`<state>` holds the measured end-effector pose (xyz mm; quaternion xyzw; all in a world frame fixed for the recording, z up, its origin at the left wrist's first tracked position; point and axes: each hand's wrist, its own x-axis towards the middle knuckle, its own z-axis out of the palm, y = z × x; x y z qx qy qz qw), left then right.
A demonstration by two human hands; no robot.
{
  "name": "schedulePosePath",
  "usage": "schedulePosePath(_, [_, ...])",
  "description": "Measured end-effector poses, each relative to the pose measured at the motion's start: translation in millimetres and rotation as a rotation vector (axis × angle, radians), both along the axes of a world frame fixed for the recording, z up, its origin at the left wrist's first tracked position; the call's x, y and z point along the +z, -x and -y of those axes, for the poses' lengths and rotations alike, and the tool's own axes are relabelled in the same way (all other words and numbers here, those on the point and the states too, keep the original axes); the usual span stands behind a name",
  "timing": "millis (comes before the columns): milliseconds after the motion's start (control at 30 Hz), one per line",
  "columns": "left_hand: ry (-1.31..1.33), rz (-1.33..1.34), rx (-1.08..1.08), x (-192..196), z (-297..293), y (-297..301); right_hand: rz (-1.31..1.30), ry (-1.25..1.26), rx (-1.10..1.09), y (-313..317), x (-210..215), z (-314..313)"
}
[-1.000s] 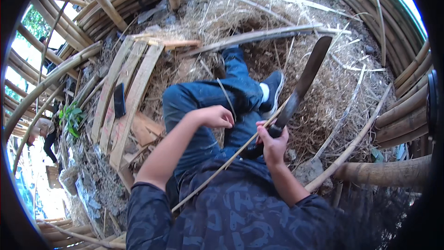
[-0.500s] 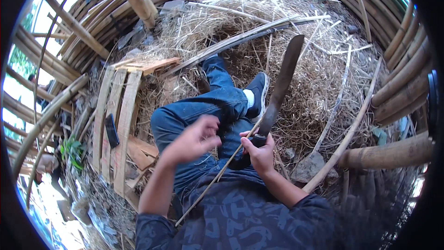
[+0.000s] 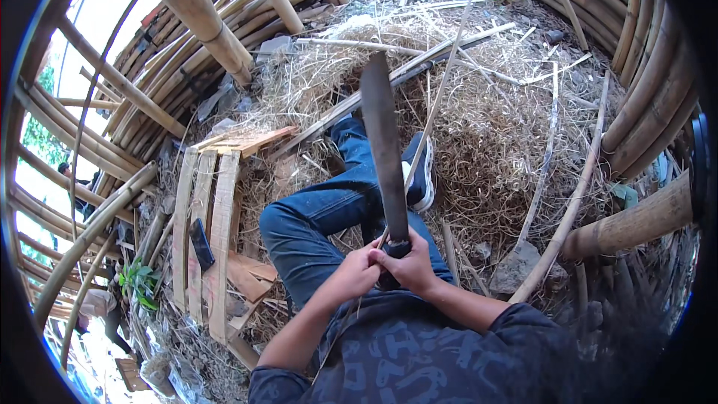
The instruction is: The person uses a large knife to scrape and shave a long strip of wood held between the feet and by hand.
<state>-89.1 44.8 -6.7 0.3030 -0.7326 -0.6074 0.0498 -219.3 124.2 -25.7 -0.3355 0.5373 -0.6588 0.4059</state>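
Note:
A machete (image 3: pixel 384 135) with a broad dark blade points up and away from me over my lap. My right hand (image 3: pixel 416 263) is closed round its dark handle. Close against it, my left hand (image 3: pixel 356 272) is closed on a long thin bamboo strip (image 3: pixel 441 90). The strip slants behind the blade toward the far right, and its other end runs down past my shirt. Both hands meet at the base of the blade; the fingertips there partly hide each other. My legs (image 3: pixel 314 209) in jeans lie bent beneath, with one dark shoe (image 3: pixel 422 176) showing.
A heap of bamboo shavings (image 3: pixel 479 150) spreads ahead, with long split strips (image 3: pixel 426 60) across it. On the left stands a low slatted wooden seat (image 3: pixel 223 232) carrying a phone (image 3: pixel 201 244). Bamboo poles (image 3: pixel 191 15) surround the spot. Another person (image 3: pixel 101 307) is at far left.
My left hand has come right and closed on the strip beside my right hand. The machete has swung left to nearly upright, and the strip has tilted steeper. The view has shifted slightly.

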Motion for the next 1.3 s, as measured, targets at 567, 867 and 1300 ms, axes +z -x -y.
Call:
schedulePosePath(567, [-0.192,-0.048,0.203,7.2,-19.2,-31.2,-0.228,-0.016,-0.103,34.7,-4.1,-9.1])
schedulePosePath(867, [-0.285,-0.122,0.325,8.2,-44.4,-40.8,-0.466,0.118,-0.255,71.4,7.0,-6.5])
schedulePosePath(1300, [-0.138,-0.061,0.248,2.7,-60.5,-37.8,-1.030,0.278,-0.387,94.5,41.3,-3.0])
